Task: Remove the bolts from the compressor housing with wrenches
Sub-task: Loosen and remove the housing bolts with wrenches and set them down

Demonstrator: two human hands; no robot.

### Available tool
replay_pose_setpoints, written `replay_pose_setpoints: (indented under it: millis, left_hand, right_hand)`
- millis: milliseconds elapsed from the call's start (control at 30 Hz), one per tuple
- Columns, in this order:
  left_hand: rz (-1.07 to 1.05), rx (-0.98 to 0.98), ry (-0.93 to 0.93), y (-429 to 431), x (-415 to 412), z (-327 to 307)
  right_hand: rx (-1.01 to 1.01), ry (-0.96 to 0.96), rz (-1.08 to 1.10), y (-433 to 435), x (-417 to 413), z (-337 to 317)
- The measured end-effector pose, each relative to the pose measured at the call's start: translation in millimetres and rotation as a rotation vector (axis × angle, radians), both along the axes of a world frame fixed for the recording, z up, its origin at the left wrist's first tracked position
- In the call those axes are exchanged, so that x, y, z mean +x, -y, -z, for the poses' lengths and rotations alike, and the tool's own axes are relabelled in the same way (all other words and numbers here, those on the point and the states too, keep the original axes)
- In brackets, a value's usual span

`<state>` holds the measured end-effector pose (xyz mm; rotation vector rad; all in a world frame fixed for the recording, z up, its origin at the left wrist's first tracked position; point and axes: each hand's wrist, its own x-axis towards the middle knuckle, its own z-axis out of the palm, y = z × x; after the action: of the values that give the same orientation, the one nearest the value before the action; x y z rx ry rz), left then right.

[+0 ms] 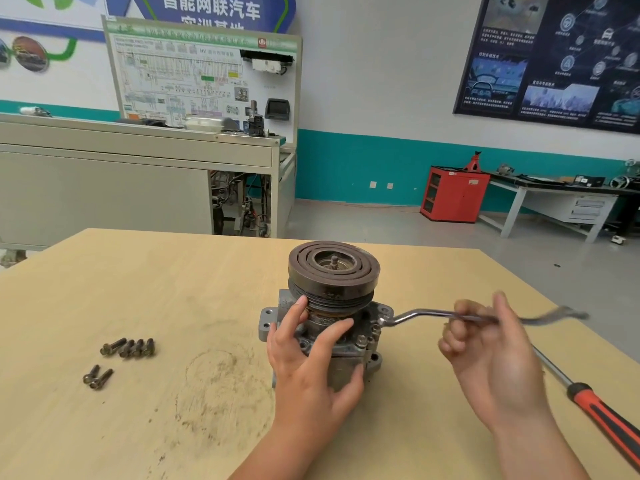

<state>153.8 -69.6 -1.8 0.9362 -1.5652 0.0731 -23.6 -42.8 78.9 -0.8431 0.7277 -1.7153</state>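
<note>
Near the middle of the counter (138, 289), a little toward its right edge, the compressor (334, 271) stands upright with its dark pulley on top. The left hand (308, 362) grips the housing just under the pulley, with the fingers and the thumb spread round the metal body. The right hand (485, 355) is closed on the handle of a bent wrench (415, 313). The head of the wrench sits at the right side of the housing, on or just beside a bolt; I cannot tell which. The far end of the handle is blurred. Two bolts (361, 339) are in place on the front right of the housing. Toward the left edge, well apart from the compressor, loose bolts (128, 348) lie in a close group, and two more (97, 377) lie just nearer. At the right edge a screwdriver (595, 407) with a red and black handle lies on the counter.
</note>
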Motion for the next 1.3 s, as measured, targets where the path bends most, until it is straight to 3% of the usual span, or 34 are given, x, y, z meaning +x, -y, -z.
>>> replay_pose_setpoints:
  millis: [233, 467, 533, 633, 700, 867, 967, 1167, 1300]
  left_hand:
    - [-0.014, -0.019, 0.010, 0, 0, -1]
    - [-0.006, -0.047, 0.032, 2, 1, 1]
    - [0.003, -0.038, 0.017, 1, 0, 0]
    - [0.021, -0.034, 0.005, 0, 0, 0]
    - [0.027, -0.036, 0.011, -1, 1, -1]
    - [0.014, -0.029, 0.033, -2, 3, -2]
    - [0.013, -0.012, 0.000, -2, 1, -2]
    - [0.004, -0.021, 0.001, -2, 0, -3]
    - [-0.008, -0.021, 0.018, -1, 0, -2]
  right_hand:
    - [-0.062, -0.460, 0.063, -65, 33, 28]
    - [-0.108, -0.738, 0.080, -67, 40, 33]
    - [-0.111, -0.708, 0.062, -60, 34, 25]
    - [-0.038, -0.447, 0.111, -23, 21, 18]
    - [-0.023, -0.435, 0.137, 2, 10, 22]
    - [0.254, -0.182, -0.166, 53, 5, 18]
    - [0.135, 0.070, -0.145, 31, -7, 11]
    - [-0.048, -0.156, 0.121, -39, 11, 27]
    - [-0.131, -0.448, 0.216, -59, 38, 36]
